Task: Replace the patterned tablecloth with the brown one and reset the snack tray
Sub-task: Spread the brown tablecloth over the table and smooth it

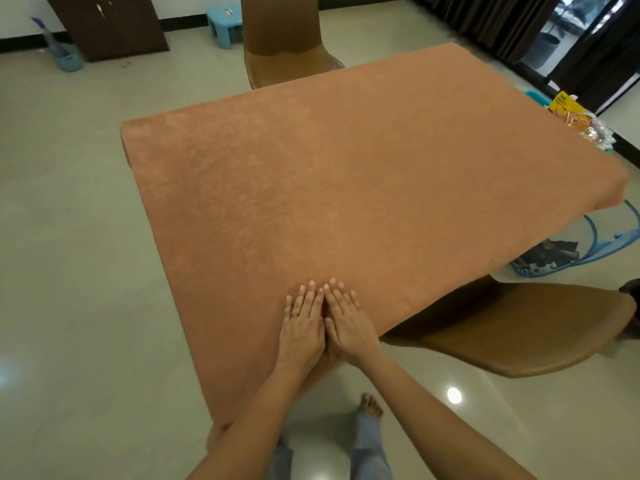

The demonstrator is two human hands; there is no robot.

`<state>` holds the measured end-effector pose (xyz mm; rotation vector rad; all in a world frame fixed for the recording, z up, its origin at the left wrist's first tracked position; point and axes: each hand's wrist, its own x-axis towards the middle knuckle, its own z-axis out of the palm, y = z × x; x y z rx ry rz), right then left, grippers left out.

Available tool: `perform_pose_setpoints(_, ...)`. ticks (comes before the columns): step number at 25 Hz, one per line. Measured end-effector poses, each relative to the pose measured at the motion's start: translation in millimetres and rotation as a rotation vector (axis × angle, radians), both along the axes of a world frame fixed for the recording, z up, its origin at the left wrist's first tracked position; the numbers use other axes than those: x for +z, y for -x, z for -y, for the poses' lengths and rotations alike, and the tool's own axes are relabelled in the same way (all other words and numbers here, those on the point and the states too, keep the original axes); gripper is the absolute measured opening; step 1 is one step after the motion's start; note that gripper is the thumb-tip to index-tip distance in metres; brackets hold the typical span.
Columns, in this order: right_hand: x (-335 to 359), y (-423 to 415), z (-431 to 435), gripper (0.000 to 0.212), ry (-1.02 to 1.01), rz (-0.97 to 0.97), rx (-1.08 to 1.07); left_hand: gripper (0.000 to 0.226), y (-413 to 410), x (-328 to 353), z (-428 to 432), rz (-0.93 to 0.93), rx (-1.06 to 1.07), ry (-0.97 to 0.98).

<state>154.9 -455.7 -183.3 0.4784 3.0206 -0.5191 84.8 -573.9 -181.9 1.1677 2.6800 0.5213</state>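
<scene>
left hand (302, 327) flat, fingers together, palm down on brown tablecloth (363, 188) at lower centre | right hand (348, 323) flat beside it, touching | cloth covers whole table, frame centre | snack tray (575, 114) on floor, upper right edge

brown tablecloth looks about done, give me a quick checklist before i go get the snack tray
1. brown tablecloth covers the whole top: ok, no bare table shows.
2. Cloth lies flat: ok, no big folds visible.
3. Overhang even on all sides: cannot tell, the far edge's drop is hidden.
4. Hands free: not ok yet, left hand and right hand both lie flat on the near edge, fingers spread.
5. Table surface free for the tray: ok, nothing stands on the cloth.
6. snack tray located: ok, beyond the table's far right corner; what it rests on cannot be told.
</scene>
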Motion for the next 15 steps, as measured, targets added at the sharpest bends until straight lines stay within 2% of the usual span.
perform_pose_setpoints(4,-7,-8,-42,0.059,-0.031,0.001,0.031,0.054,-5,-9,-19,-0.031,0.132,-0.013)
perform_pose_setpoints(12,-6,-48,-168,0.062,-0.121,0.038,0.017,0.06,-12,-11,-18,-0.092,0.179,0.038)
perform_pose_setpoints(15,-3,-49,-172,0.064,-0.098,0.043,0.025,0.061,-17,-8,-31,-0.071,0.269,0.006)
